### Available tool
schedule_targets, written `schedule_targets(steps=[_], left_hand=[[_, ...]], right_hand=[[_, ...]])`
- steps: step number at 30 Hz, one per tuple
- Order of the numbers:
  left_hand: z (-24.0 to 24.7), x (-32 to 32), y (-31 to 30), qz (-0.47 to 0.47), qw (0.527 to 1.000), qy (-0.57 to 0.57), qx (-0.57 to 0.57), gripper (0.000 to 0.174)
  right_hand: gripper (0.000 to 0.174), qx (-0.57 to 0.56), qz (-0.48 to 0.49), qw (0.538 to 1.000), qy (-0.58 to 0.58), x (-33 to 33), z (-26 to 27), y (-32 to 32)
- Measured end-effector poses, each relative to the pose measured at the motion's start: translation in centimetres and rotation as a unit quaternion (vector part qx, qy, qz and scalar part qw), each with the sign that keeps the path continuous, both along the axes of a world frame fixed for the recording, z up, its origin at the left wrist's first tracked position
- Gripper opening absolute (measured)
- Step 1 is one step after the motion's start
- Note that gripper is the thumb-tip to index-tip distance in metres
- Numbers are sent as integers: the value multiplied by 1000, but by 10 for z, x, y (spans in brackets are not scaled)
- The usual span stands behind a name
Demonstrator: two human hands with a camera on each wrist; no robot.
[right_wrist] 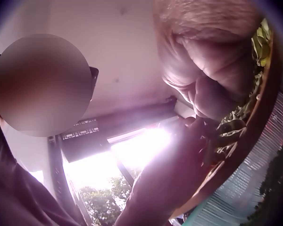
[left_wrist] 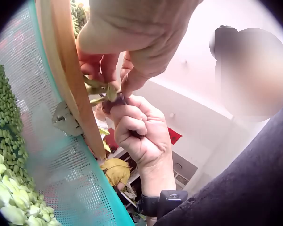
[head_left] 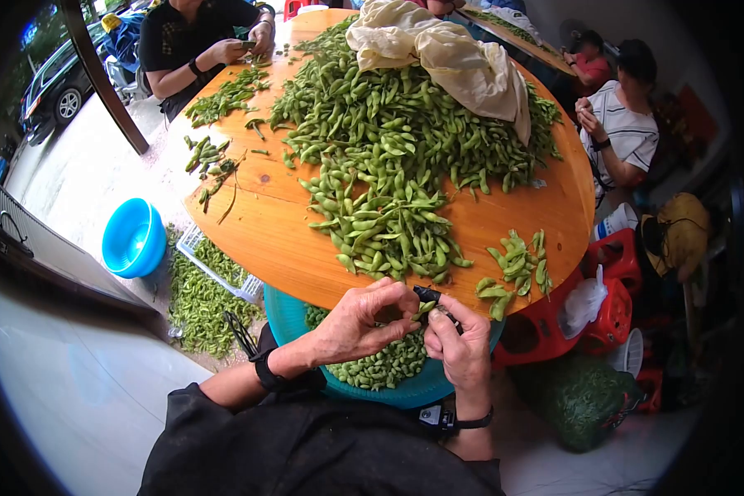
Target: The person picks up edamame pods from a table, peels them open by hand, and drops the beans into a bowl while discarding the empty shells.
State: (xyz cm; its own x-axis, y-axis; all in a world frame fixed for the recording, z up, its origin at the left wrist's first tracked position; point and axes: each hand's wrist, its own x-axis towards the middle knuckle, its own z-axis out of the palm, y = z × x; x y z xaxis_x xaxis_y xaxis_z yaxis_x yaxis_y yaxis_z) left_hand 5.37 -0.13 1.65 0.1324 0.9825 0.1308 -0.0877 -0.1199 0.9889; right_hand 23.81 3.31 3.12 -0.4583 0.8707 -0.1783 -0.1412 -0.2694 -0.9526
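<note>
As the left hand [head_left: 360, 321] pinches a green pod [head_left: 426, 307], its long axis slants across to the right hand [head_left: 463, 343], whose curled fingers grip it too.

On my left, a bright blue bowl [head_left: 134, 238] stands on the floor, well apart from the counter [head_left: 256, 219]. Beyond it, past a slanting post [head_left: 101, 78], I see a dark car [head_left: 62, 97] outside. A person in a black top [head_left: 178, 41] is at the counter's far left edge. Across to my right is a person in a white striped top [head_left: 634, 124], with someone in red [head_left: 591, 76] behind. Red plastic stools [head_left: 618, 255] crowd my right side, a white plastic bag [head_left: 584, 303] among them; a mustard-yellow thing [head_left: 684, 231] I cannot make out is near them, and a dark green bag [head_left: 583, 401] lies below. My right wrist view shows leafy trees [right_wrist: 101, 202] outside.
</note>
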Motion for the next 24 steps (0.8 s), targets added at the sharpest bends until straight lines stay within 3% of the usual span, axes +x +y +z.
schedule_targets(steps=[2,5,8,21,24], left_hand=[[-3,-1,3,40,984,123,120,16],[-5,-2,6,89,954,202,205,19],[-7,0,5,124,939,204,250,21],[-10,7,-1,151,947,187,212,23],[-7,5,-4,149,945,203,206,24]], right_hand=[[29,-13,3,1000,3,2,-2,0],[30,-43,17,998,32,6,-1,-1],[31,-73,37,995,52,8,-1,-1],[26,-40,57,997,37,7,-3,-2],[22,-21,25,999,26,2,-6,-6]])
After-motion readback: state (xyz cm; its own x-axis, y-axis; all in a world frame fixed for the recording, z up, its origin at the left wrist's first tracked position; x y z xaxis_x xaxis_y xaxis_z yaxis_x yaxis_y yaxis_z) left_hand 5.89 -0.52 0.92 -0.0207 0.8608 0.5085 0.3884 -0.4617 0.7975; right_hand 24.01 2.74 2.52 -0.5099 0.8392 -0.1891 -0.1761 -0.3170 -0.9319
